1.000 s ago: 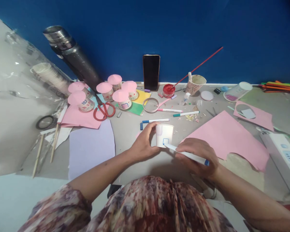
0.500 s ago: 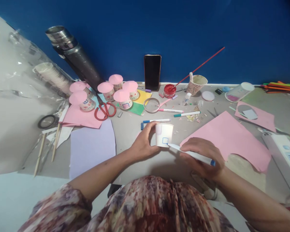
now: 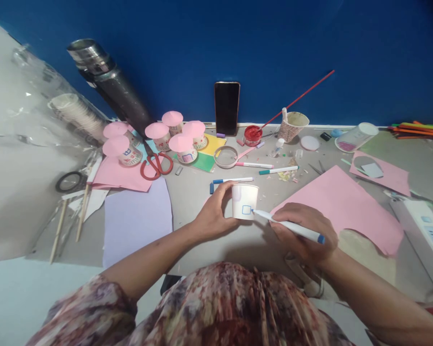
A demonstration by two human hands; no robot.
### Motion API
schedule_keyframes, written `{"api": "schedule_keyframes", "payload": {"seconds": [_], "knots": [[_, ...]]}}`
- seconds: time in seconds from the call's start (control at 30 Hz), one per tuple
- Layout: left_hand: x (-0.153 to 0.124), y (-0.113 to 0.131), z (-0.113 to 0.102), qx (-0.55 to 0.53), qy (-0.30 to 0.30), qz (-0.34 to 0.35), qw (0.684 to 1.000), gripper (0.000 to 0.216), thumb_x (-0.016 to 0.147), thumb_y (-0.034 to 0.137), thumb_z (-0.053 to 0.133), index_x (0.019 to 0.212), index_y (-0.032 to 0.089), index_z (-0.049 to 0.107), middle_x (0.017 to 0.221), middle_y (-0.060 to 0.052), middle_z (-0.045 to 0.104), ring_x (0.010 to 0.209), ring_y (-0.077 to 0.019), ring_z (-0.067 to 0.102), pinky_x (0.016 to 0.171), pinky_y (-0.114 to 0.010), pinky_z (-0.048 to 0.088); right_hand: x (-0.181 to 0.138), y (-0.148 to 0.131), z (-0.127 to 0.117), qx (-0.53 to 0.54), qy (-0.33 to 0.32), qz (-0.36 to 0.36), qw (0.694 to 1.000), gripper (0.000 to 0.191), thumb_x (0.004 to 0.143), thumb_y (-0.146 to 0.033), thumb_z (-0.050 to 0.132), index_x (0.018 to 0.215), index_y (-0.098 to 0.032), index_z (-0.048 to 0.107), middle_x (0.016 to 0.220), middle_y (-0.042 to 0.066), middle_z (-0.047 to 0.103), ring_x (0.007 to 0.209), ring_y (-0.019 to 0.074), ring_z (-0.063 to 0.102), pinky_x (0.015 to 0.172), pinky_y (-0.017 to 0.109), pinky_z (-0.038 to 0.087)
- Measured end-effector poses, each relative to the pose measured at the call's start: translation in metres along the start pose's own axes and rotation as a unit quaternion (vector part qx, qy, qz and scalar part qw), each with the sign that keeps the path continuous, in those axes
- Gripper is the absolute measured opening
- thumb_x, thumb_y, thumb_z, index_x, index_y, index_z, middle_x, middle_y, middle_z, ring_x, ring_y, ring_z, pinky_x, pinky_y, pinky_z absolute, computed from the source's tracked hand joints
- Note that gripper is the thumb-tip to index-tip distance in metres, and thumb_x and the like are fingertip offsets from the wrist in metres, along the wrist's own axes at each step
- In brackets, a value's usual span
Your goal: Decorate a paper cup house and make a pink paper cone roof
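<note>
left hand [image 3: 216, 211] gripping paper cup [image 3: 244, 196] over desk [image 3: 191, 194]; right hand [image 3: 306, 250] pinching blue marker [image 3: 306, 232], tip just beside drawn square [image 3: 246, 210]; looks like doodling step, next stroke probably needs steady cup

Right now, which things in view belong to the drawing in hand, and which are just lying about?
In use:
- white paper cup, held in the left hand
- blue marker, held in the right hand

Seemingly just lying about:
- phone
- dark flask
- red-handled scissors
- lilac sheet
</note>
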State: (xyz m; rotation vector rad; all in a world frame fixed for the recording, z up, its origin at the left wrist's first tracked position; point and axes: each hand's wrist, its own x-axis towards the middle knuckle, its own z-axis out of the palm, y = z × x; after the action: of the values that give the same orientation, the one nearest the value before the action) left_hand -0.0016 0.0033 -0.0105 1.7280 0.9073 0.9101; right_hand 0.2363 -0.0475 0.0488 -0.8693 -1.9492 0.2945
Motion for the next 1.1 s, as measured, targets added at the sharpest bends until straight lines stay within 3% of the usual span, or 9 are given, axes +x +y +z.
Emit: {"api": "schedule_keyframes", "payload": {"seconds": [0.17, 0.73, 0.9, 1.1], "knots": [[-0.0002, 0.0000, -0.0004, 0.002, -0.004, 0.008, 1.000, 0.079, 0.071, 0.020, 0.085, 0.140, 0.022, 0.046, 0.143, -0.015, 0.058, 0.134, -0.0325, 0.059, 0.117, -0.050, 0.047, 0.0014, -0.0003, -0.0007, -0.024, -0.020, 0.005, 1.000, 0.008, 0.091, -0.013, 0.066, 0.093, -0.020, 0.070, 0.072, 0.005, 0.076, 0.060, 0.0187, 0.072, 0.058, 0.028, 0.058], [0.0003, 0.0025, 0.0000, -0.015, -0.002, -0.009, 1.000, 0.080, 0.070, 0.024, 0.088, 0.139, 0.023, 0.047, 0.143, -0.015, 0.058, 0.133, -0.0328, 0.060, 0.116, -0.051, 0.048, -0.0001, 0.0002, 0.0026, 0.049, -0.015, -0.003, 0.999, 0.011, 0.090, -0.011, 0.066, 0.096, -0.019, 0.070, 0.067, 0.003, 0.072, 0.056, 0.0180, 0.068, 0.054, 0.029, 0.052], [0.0000, 0.0010, 0.0007, -0.006, -0.004, 0.000, 1.000, 0.078, 0.071, 0.021, 0.086, 0.139, 0.023, 0.047, 0.142, -0.015, 0.059, 0.133, -0.0323, 0.060, 0.116, -0.051, 0.048, -0.0036, 0.0016, 0.0048, 0.005, 0.021, -0.001, 1.000, 0.010, 0.090, -0.012, 0.067, 0.096, -0.019, 0.069, 0.073, 0.005, 0.075, 0.061, 0.0191, 0.070, 0.058, 0.030, 0.056], [-0.0004, 0.0007, -0.0002, -0.002, -0.009, -0.002, 1.000, 0.080, 0.070, 0.023, 0.087, 0.140, 0.023, 0.047, 0.142, -0.014, 0.059, 0.133, -0.0328, 0.060, 0.116, -0.050, 0.049, -0.0029, 0.0001, 0.0036, -0.021, 0.000, 0.018, 1.000, 0.011, 0.091, -0.012, 0.065, 0.094, -0.022, 0.069, 0.071, 0.003, 0.075, 0.059, 0.0186, 0.070, 0.056, 0.029, 0.055]]}}
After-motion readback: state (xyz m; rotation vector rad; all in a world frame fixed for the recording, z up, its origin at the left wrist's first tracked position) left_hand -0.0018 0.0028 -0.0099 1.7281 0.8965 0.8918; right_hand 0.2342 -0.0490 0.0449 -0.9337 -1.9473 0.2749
